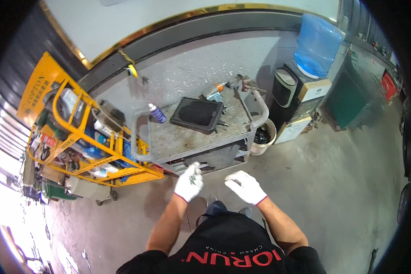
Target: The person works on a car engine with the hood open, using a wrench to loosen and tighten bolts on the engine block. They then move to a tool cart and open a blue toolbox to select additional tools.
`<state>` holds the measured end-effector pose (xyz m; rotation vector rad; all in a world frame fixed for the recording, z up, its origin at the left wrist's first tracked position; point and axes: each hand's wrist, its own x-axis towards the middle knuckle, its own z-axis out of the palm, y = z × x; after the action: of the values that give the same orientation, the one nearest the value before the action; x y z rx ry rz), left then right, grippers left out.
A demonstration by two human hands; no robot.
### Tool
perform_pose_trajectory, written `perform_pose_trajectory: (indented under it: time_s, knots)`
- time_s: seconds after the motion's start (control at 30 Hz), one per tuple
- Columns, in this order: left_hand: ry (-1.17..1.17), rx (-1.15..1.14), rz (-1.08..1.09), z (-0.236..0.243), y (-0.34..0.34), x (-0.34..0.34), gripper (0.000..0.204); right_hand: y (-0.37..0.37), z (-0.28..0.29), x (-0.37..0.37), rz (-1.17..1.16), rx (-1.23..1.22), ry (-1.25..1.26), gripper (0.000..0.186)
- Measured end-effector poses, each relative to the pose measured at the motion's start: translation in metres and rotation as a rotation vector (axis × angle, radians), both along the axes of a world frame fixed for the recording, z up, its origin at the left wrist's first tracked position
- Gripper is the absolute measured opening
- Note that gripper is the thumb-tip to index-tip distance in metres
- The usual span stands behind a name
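Note:
I wear white knit gloves on both hands, held in front of a grey metal tool cart (139, 154). My left hand (188, 183) is raised at the cart's front edge, its fingers curled in. A small dark bit shows among those fingers, too small to name. To its right my right hand (245, 187) hangs in the air, fingers bent to the left, with a small gap by the thumb and nothing visible in it. On the cart top lie a black tray-like case (196, 114), a blue and white spray can (157, 113) and an orange and grey power tool (213, 92).
A yellow wheeled rack (100, 148) crammed with tools and bottles stands left. At the cart's right are a white bucket (263, 145) and a water dispenser with a blue bottle (317, 45). A green panel (349, 98) stands further right. Tools lie on the cart's lower shelf.

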<state>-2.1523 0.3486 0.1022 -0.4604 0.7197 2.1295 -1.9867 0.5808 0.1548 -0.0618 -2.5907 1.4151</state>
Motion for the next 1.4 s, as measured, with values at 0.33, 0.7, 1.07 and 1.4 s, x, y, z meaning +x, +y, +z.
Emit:
perform_pose_trajectory:
  time_s: [0.33, 0.7, 1.07, 1.4]
  knots:
    - [1.286, -1.668, -0.254, -0.185, 0.067, -0.311, 0.038, 0.125, -0.336, 0.34, -1.124, -1.383, -0.431, 0.033]
    - [1.79, -1.922, -0.486, -0.157, 0.043, -0.264, 0.058, 0.002, -0.272, 0.27, -1.506, -1.281, -0.726, 0.033]
    - [1.722, -1.216, -1.504, -0.161, 0.135, -0.102, 0.034, 0.083, -0.416, 0.006, -0.56, -0.715, -0.462, 0.036]
    - [-0.311, -0.7, -0.094, -0.429, 0.169, -0.117, 0.092, 0.164, -0.463, -0.066, -0.586, -0.997, -0.367, 0.031]
